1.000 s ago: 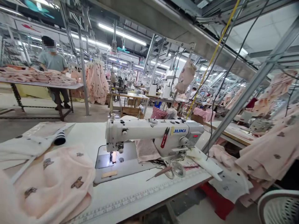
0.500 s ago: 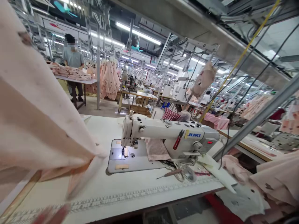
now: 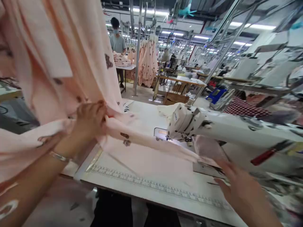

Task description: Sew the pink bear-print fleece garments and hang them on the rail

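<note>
My left hand (image 3: 91, 116) is closed around a bunched part of a pale pink printed fabric (image 3: 146, 140) at the table's left side. From there the cloth runs in a loose fold across the tabletop toward the white sewing machine (image 3: 239, 126). Its far end lies by the machine bed, close to the fingertips of my right hand (image 3: 243, 186). That hand is slightly blurred, with thumb and fingers apart, over the table's right side. Whether its fingertips touch the cloth I cannot tell. More pink cloth (image 3: 90, 47) hangs at the upper left.
A measuring tape (image 3: 146, 184) runs along the table's front edge. Red-handled snips (image 3: 262, 157) rest against the machine arm. Farther back, a person (image 3: 117, 42) stands behind a table stacked with pink cloth. A blue stool (image 3: 216, 94) stands beyond the machine.
The view has turned left and closer to the table. Both hands have come into clear view. The pink fabric now stretches across the tabletop to the machine, with my left hand gripping it.
</note>
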The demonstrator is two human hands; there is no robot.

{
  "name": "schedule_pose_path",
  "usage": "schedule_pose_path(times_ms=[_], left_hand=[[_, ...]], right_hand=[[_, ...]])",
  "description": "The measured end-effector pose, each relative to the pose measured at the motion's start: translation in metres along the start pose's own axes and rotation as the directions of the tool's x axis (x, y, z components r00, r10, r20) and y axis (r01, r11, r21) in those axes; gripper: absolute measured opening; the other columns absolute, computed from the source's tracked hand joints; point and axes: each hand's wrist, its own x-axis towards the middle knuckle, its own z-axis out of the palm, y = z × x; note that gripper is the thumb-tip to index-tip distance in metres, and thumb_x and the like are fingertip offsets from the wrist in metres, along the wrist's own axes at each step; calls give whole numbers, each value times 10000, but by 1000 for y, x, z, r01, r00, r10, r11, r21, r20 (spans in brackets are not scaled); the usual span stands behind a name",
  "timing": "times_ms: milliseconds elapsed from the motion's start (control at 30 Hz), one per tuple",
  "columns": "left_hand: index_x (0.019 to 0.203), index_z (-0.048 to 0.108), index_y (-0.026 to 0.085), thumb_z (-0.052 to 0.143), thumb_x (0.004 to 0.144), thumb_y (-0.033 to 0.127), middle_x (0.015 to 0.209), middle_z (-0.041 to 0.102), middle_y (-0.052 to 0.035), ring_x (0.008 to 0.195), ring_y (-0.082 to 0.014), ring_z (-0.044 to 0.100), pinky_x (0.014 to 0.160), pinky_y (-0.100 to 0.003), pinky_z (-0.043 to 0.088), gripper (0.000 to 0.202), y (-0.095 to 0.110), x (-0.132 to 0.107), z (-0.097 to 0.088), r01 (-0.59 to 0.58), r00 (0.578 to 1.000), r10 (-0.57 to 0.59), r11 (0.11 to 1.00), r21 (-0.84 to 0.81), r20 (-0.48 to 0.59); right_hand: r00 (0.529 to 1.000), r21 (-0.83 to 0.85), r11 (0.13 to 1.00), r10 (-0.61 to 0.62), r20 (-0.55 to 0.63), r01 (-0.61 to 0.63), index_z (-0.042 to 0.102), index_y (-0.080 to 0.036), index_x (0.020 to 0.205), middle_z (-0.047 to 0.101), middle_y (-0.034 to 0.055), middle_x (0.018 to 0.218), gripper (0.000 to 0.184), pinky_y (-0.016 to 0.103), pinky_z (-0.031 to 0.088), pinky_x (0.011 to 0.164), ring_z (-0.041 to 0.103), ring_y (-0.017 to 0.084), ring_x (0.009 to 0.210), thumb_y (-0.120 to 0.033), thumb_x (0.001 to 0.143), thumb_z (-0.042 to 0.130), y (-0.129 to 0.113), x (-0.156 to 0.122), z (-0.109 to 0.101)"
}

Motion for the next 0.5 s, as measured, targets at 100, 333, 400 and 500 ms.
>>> schedule_pose_path(times_ms=[100,333,400,500], left_hand=[[915,566,161,402,921,248,893,600,-70,912,-207,525,872,-361,414,185,31,-34,15,-91,996,93,990,-112,16],[1066,585,199,452,915,371,1136,575,-80,1038,-235,522,910,-396,406,264,33,-97,39,-60,902,199,937,-344,384],[909,594,192,380,940,330,957,614,-63,908,-212,552,842,-374,431,256,33,-106,31,22,924,131,920,-392,360],[881,530,215,326,956,291,768,593,-2,701,-152,557,659,-269,455,231,41,-110,-3,176,972,-75,859,-481,221]], right_hand=[[951,62,961,-256,-176,270,556,-247,1132,647,76,1012,283,394,471,800,596,247,936,-316,863,497,-19,-2,8],[949,291,923,-294,113,251,620,-215,879,626,77,902,257,376,500,737,595,217,836,-401,912,446,-77,13,38],[941,343,905,-311,133,250,583,-225,812,612,44,783,284,282,507,637,599,170,723,-365,941,372,-72,3,32],[968,387,903,-237,82,189,578,-262,913,637,25,805,246,203,509,600,635,158,755,-417,925,387,-50,-32,16]])
